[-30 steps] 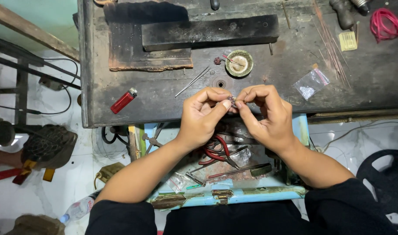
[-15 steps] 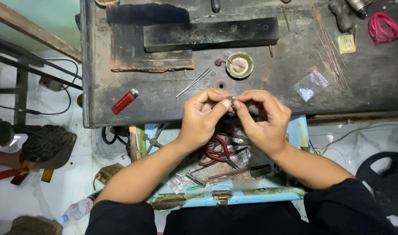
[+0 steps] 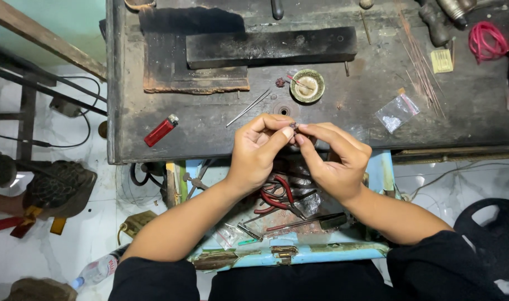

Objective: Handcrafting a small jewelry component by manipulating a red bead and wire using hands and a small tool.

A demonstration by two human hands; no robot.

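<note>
Tiny dark bead-like piece (image 3: 293,126), too small to identify surely, sits pinched between the fingertips of both hands, left hand (image 3: 260,151) and right hand (image 3: 335,159), over the open blue drawer (image 3: 299,253) of red-handled pliers (image 3: 277,195). A slipped pinch could drop it among that clutter, or roll it across the dark desk (image 3: 210,131) toward the small brass dish (image 3: 307,85).

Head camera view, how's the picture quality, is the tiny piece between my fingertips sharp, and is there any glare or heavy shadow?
Head view: light is soft and even, with only faint shadow under the hands. The left hand and right hand look fairly sharp, but the tiny dark piece pinched between them is too small to resolve. The pale floor looks bright, slightly washed; the dark workbench shows no glare.
</note>
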